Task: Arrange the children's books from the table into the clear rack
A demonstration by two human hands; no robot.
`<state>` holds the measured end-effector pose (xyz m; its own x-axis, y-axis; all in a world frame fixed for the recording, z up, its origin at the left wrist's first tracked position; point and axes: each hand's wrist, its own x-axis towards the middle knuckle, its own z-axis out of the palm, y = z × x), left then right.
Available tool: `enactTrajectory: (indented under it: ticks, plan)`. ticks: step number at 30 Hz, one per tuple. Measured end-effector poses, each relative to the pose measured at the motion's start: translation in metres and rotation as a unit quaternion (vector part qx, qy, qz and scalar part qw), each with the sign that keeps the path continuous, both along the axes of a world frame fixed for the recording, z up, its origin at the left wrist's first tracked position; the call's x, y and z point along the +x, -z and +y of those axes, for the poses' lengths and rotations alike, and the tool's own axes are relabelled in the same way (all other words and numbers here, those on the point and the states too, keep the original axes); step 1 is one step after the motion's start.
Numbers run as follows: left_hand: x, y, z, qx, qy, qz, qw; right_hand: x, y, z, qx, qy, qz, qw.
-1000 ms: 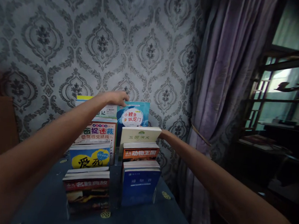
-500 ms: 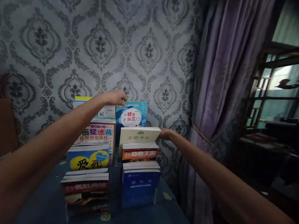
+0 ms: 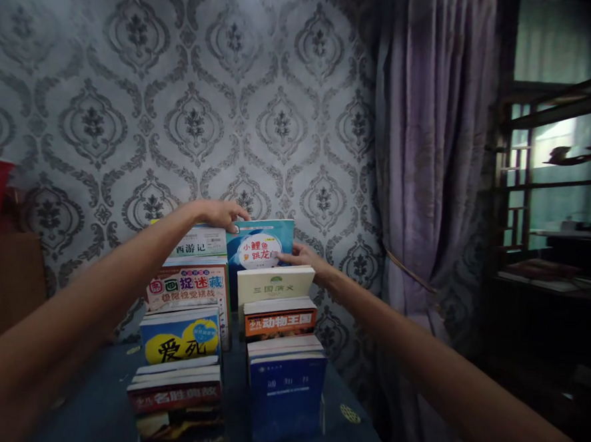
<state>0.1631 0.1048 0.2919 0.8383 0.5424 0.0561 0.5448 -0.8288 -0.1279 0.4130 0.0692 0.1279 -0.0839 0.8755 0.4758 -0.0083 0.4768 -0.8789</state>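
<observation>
A teal-blue picture book (image 3: pixel 262 231) stands upright at the back of the right-hand row. My left hand (image 3: pixel 223 214) pinches its top left corner, thumb in front. On its right edge, my right hand (image 3: pixel 307 260) has the thumb across the cover and the other fingers behind. Just in front stands a cream book (image 3: pixel 275 284), below my right hand. Nearer come an orange-titled book (image 3: pixel 282 323) and a dark blue booklet (image 3: pixel 287 397). Beside the teal book, a pale green and white book (image 3: pixel 199 243) is partly covered by my left forearm.
The left row also holds a puzzle book (image 3: pixel 191 285), a blue and yellow book (image 3: pixel 181 341) and a dark red book (image 3: pixel 179 400). They stand on a dark blue covered table (image 3: pixel 89 395) against a patterned wall. A purple curtain (image 3: pixel 429 156) hangs at right.
My right hand has risen from beside the cream book to the teal book's right edge, its thumb now on the cover. My left hand stays at the top left corner. The camera view has shifted.
</observation>
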Motion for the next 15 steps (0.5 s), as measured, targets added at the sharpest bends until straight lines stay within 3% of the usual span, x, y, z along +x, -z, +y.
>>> enactTrajectory:
  ticks: [5, 9, 15]
  plan:
    - [-0.028, -0.003, -0.016, -0.008, -0.044, -0.039, 0.998, -0.006, -0.002, 0.014, 0.010, -0.017, 0.049, 0.999]
    - [-0.059, -0.001, -0.017, -0.054, -0.075, -0.050, 0.994, -0.005, 0.000, 0.016, 0.013, -0.021, 0.060, 0.998]
    - [-0.074, 0.005, -0.006, -0.114, -0.050, -0.112, 0.986, -0.003, 0.001, 0.009, 0.019, -0.001, 0.070, 0.997]
